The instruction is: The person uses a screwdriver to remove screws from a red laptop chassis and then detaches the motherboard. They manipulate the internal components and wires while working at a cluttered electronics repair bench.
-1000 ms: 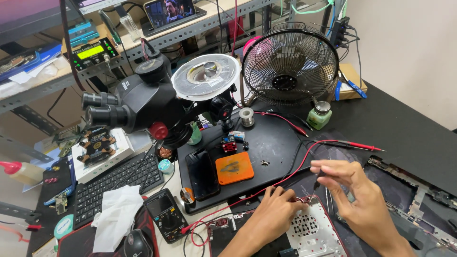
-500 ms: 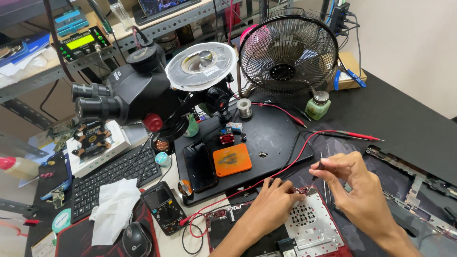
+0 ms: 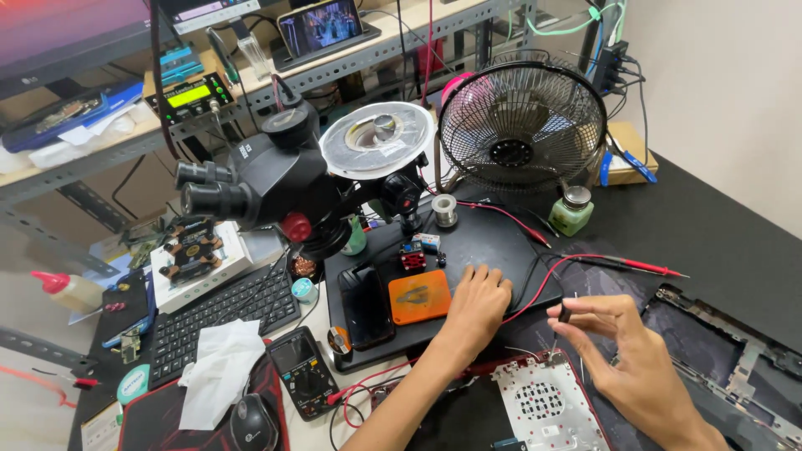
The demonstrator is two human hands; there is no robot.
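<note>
Plainly, the chief risk lay with the small dark tool [image 3: 565, 314] that was pinched between thumb and forefinger of the right hand [image 3: 614, 347], its thin tip held just above the white perforated panel [image 3: 547, 401] of the opened device on the bench [image 3: 735, 242]. A slip of that light pinch could have let the tip skid across the panel or drop among the wires. The left hand [image 3: 478, 301] was laid flat and released on the black work mat [image 3: 493, 242], grasping nothing, just beside the orange pad [image 3: 419, 296]; a red lead [image 3: 543, 288] ran close under its fingers and could have been snagged if the hand were dragged back.

Other hazards were judged from the crowding. A red probe [image 3: 647, 266] lay loose across the bench near the right hand, and its cable could have been caught by a wrist. A green glass bottle [image 3: 572, 211] stood near the fan [image 3: 522, 138] and might have been tipped by a wide reach. The microscope [image 3: 267, 179] overhung the mat's far side. A dark phone [image 3: 366, 306] lay beside the orange pad, with a multimeter [image 3: 302, 369], a keyboard [image 3: 221, 313] and a crumpled tissue [image 3: 219, 367] further left, well apart from both hands.
</note>
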